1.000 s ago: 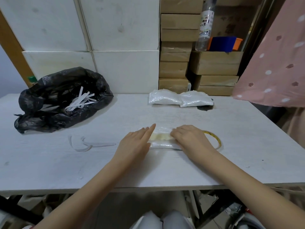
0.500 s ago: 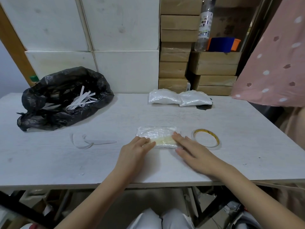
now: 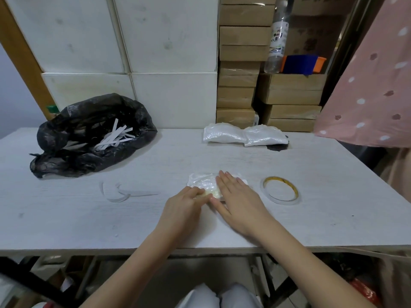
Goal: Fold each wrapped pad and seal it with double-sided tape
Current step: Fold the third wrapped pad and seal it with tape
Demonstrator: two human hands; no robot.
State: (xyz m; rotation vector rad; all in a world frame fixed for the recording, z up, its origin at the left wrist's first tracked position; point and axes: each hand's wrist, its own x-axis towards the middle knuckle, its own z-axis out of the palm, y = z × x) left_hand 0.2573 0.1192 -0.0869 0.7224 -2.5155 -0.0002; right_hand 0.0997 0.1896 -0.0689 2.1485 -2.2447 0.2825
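Note:
A wrapped pad point(image 3: 202, 182) in clear plastic lies on the white table point(image 3: 222, 161), near the middle. My right hand point(image 3: 238, 201) lies flat on its right half, fingers straight, pressing it down. My left hand point(image 3: 184, 207) is at the pad's near left edge, its fingertips curled at a yellowish strip point(image 3: 214, 193) on the pad; whether they pinch it is hidden. A roll of double-sided tape point(image 3: 280, 192) lies flat just to the right of the pad.
Two more wrapped pads point(image 3: 243, 135) lie at the table's back edge. A black bag point(image 3: 89, 134) holding white paper strips sits at the back left. Loose peeled strips point(image 3: 120, 193) lie left of my hands. Cardboard boxes point(image 3: 240, 70) are stacked behind the table.
The pad has been turned and unfolded wider on the table. My right hand slid from the pad's right end onto its top, and my left hand drew back to the near left edge.

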